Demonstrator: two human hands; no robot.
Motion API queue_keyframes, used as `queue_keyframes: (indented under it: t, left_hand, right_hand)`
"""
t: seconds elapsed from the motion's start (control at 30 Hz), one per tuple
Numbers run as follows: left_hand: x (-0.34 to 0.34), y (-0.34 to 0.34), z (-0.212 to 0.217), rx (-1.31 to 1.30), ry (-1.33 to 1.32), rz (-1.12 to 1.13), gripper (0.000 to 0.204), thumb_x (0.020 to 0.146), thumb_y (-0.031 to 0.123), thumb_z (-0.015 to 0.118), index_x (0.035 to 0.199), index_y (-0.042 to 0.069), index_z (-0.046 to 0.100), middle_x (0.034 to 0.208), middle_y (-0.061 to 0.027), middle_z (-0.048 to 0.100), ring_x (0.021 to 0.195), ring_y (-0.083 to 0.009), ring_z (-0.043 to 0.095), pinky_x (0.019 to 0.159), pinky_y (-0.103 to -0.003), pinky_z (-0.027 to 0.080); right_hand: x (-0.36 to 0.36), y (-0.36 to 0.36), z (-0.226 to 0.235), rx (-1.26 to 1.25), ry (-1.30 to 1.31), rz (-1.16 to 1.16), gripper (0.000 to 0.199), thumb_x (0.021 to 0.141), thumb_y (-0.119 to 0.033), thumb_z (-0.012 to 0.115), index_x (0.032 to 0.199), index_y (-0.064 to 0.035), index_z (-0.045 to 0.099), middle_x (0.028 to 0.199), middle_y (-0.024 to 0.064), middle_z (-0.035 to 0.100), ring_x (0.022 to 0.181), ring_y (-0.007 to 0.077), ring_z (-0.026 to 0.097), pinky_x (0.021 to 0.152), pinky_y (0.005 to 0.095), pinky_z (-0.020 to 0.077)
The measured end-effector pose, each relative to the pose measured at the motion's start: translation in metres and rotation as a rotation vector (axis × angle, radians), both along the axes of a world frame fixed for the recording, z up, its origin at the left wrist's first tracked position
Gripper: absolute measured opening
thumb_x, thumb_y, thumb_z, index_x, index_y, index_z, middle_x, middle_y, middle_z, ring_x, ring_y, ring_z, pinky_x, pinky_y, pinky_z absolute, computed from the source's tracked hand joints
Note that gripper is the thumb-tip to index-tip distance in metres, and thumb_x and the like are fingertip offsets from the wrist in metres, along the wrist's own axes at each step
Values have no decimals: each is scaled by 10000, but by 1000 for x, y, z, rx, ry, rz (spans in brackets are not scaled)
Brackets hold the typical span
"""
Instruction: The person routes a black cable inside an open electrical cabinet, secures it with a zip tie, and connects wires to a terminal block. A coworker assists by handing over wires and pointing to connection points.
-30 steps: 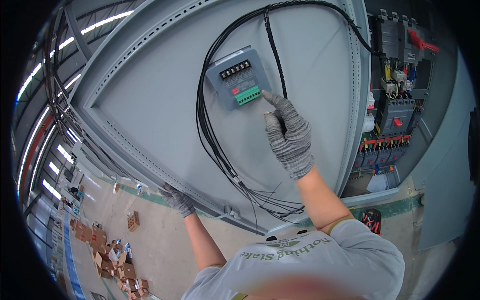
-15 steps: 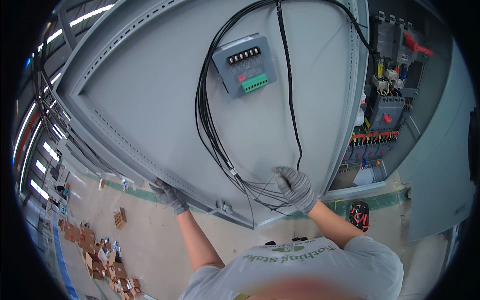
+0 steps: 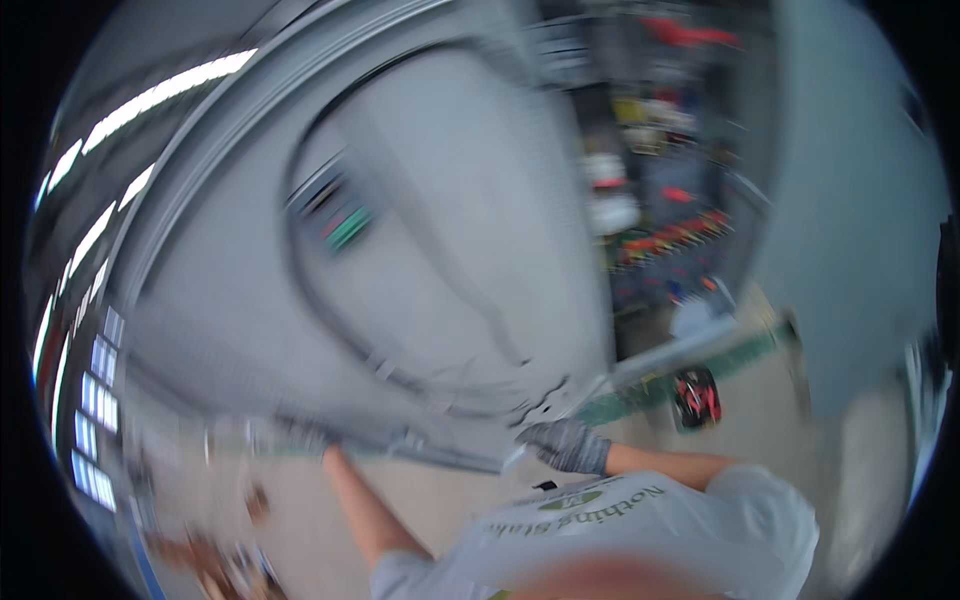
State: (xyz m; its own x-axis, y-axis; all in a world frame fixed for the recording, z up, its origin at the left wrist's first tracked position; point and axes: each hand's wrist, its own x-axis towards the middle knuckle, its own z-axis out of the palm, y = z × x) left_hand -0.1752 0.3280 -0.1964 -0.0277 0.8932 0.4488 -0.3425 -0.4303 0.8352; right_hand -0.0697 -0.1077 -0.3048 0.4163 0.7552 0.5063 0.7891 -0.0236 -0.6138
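Note:
A large grey cabinet door (image 3: 500,200) stands open in front of me, smeared by motion. My left hand (image 3: 308,437), in a grey knit glove, is closed on its lower edge, the fingers blurred. My right hand (image 3: 567,445), gloved alike, is just below the door's lower right corner with its fingers curled together. Whatever they may hold is hidden. Above that hand, loose ends of the black wire bundle (image 3: 325,317) spread over the door. The bundle curves around a grey meter module (image 3: 330,205) with a green terminal block (image 3: 347,229).
Right of the door, the open cabinet shows breakers and wiring (image 3: 665,205) with a red handle (image 3: 690,34). Another grey panel (image 3: 850,220) stands at far right. On the floor are a black tray of red-handled tools (image 3: 697,398) and blurred cardboard boxes (image 3: 205,565).
The view has swung, so the door and meter module appear farther left and blurred. My right hand has come down from the wire ends toward my body. My left hand stays at the door's edge.

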Motion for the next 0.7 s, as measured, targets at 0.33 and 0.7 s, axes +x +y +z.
queue_keyframes:
  t: [0.33,0.7]
  left_hand:
    - [40,-116,-23,295,26,-60,463,961,168,543,1349,-38,398,1378,-171,440,1248,-295,460,1054,-422,393]
    - [180,-454,-79,912,442,-671,445,955,337,548,1229,-11,504,1248,-171,501,1191,-310,473,1049,-443,347]
  right_hand:
    - [-41,-156,-67,-52,259,-216,244,927,-194,539,1151,-126,613,1027,137,652,933,369,620,820,439,512]
    - [-40,-410,-3,195,-18,-1323,330,888,-168,616,1185,-30,576,1109,209,609,1012,383,588,898,425,484]
